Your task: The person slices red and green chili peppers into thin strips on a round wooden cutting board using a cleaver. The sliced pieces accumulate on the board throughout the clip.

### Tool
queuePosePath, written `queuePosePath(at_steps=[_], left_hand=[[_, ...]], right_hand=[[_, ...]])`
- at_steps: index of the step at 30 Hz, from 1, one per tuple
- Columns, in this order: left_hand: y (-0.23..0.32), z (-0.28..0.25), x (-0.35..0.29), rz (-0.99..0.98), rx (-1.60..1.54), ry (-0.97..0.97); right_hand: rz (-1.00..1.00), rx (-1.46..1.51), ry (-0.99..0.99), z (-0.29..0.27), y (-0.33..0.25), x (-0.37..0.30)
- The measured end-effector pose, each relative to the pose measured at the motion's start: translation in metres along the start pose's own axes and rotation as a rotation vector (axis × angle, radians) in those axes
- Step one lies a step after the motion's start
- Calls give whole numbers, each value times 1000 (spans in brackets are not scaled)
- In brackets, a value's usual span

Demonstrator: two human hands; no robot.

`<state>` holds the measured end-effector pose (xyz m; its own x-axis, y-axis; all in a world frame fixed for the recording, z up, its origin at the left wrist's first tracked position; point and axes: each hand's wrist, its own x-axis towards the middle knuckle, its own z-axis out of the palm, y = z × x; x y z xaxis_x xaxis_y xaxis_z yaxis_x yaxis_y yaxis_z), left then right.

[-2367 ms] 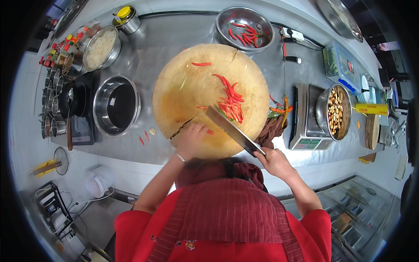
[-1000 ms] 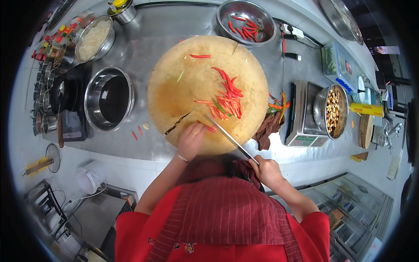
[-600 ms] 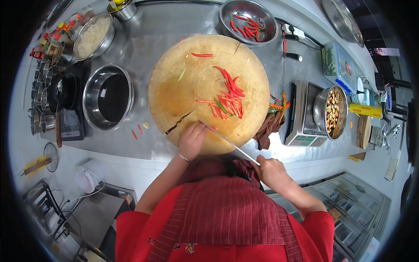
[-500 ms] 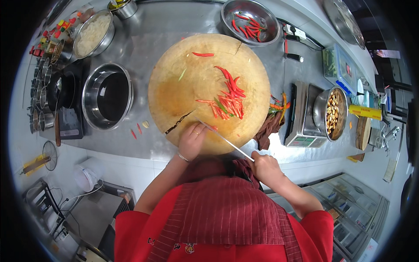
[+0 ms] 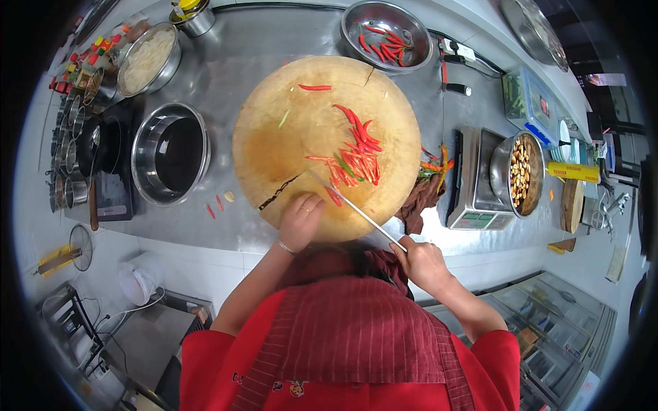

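Note:
My right hand [image 5: 423, 264] grips a knife [image 5: 363, 214] by its handle. The blade slants up and left across the near part of a round wooden chopping board [image 5: 267, 123]. My left hand [image 5: 301, 219] rests on the board just left of the blade, fingers bent down and together; whatever lies under the fingertips is hidden. Against the blade's far side lies a red chili piece [image 5: 334, 196]. Beyond it is a pile of split red chilies [image 5: 360, 164] with a green strip among them. A single red chili [image 5: 314, 88] lies at the board's far side.
Left of the board stands a steel basin with dark contents [image 5: 171, 154]. A bowl of whole red chilies [image 5: 387, 38] sits at the back. On the right are a brown cloth [image 5: 413, 205], a scale [image 5: 473, 178] and a bowl of brown-and-white pieces [image 5: 519, 175]. Another knife [image 5: 458, 89] lies back right.
The red chili piece beside the blade now shows more fully on its far side. My left hand has drawn back slightly toward me, and the knife handle has shifted a little to the right.

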<state>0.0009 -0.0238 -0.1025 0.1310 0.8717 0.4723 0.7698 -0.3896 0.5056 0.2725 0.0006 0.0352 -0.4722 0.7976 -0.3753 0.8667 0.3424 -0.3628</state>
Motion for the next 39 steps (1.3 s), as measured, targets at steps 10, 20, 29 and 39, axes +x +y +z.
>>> queuePosePath(at_steps=[10, 20, 29, 39], left_hand=[[3, 1, 15, 47, -2, -118], [2, 4, 15, 73, 12, -93], [-1, 7, 11, 49, 30, -120], [-1, 7, 10, 41, -1, -142]], right_hand=[[111, 24, -6, 3, -2, -22], [164, 60, -84, 5, -20, -31], [208, 66, -107, 23, -29, -32], [238, 130, -84, 31, -33, -17]])
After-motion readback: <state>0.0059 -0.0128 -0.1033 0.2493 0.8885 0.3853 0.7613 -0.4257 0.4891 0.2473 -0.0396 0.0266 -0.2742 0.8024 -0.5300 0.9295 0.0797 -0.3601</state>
